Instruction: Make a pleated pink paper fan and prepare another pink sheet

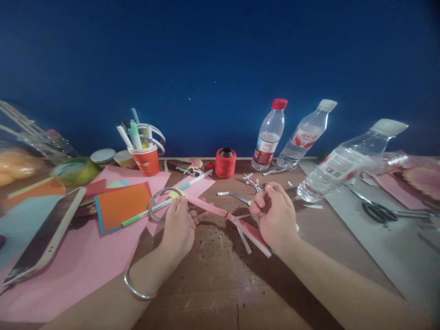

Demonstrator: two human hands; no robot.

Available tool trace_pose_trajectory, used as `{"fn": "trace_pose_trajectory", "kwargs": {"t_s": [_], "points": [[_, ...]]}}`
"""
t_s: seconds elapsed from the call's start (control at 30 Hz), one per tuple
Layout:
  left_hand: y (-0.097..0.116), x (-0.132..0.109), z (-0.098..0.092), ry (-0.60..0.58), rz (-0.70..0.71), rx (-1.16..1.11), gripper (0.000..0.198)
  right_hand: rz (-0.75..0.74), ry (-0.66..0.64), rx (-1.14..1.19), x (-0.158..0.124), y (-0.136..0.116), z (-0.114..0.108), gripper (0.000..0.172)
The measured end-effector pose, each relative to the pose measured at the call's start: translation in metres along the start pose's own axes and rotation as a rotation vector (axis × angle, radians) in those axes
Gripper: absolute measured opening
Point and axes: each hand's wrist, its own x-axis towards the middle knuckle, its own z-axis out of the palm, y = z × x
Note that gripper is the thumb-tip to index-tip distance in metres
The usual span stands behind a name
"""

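A long pink paper strip runs between my two hands above the brown table. My left hand pinches the strip's left end, fingers closed on it. My right hand is curled into a loose fist around the strip's other part, whose loose end trails down under the wrist. A silver bangle sits on my left wrist. A roll of clear tape and a white pen lie just left of my left hand.
Pink, orange and blue paper sheets and a phone lie at the left. At the back stand a red cup of pens, a red thread spool and two water bottles. A third bottle and scissors lie at the right.
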Motion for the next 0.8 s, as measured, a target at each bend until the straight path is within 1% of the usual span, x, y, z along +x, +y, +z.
{"fn": "trace_pose_trajectory", "kwargs": {"t_s": [0.07, 0.17, 0.23, 0.3, 0.37, 0.5, 0.57, 0.6, 0.67, 0.73, 0.77, 0.8], "points": [[0.001, 0.002, -0.001, 0.034, 0.048, -0.057, 0.008, -0.017, 0.066, 0.031, 0.01, -0.005, -0.002, 0.013], [0.003, 0.007, -0.002, 0.102, 0.115, -0.138, 0.005, -0.065, 0.125, 0.067, 0.024, -0.018, -0.006, 0.016], [0.004, 0.01, -0.003, 0.13, 0.13, -0.169, 0.009, -0.165, 0.166, 0.061, 0.032, -0.031, -0.009, 0.016], [0.004, 0.011, -0.003, 0.146, 0.125, -0.19, 0.01, -0.371, 0.195, 0.014, 0.038, -0.046, -0.012, 0.014], [0.004, 0.012, -0.004, 0.162, 0.114, -0.206, 0.011, -0.649, 0.209, -0.058, 0.043, -0.058, -0.014, 0.01], [0.005, 0.013, -0.003, 0.192, 0.103, -0.227, 0.011, -1.192, 0.172, -0.277, 0.048, -0.071, -0.017, 0.008], [0.005, 0.014, -0.003, 0.209, 0.1, -0.231, 0.012, -1.399, 0.181, -0.366, 0.05, -0.079, -0.017, 0.009], [0.005, 0.014, -0.003, 0.216, 0.099, -0.232, 0.012, -1.464, 0.202, -0.379, 0.05, -0.085, -0.017, 0.01], [0.005, 0.015, -0.003, 0.221, 0.1, -0.234, 0.012, -1.531, 0.265, -0.349, 0.047, -0.099, -0.018, 0.012], [0.005, 0.015, -0.004, 0.207, 0.102, -0.236, 0.012, -1.605, 0.34, -0.328, 0.042, -0.112, -0.02, 0.01], [0.004, 0.014, -0.005, 0.197, 0.102, -0.235, 0.012, -1.617, 0.383, -0.325, 0.039, -0.116, -0.021, 0.011], [0.004, 0.014, -0.005, 0.187, 0.1, -0.234, 0.012, -1.546, 0.373, -0.404, 0.037, -0.117, -0.022, 0.014]]}}
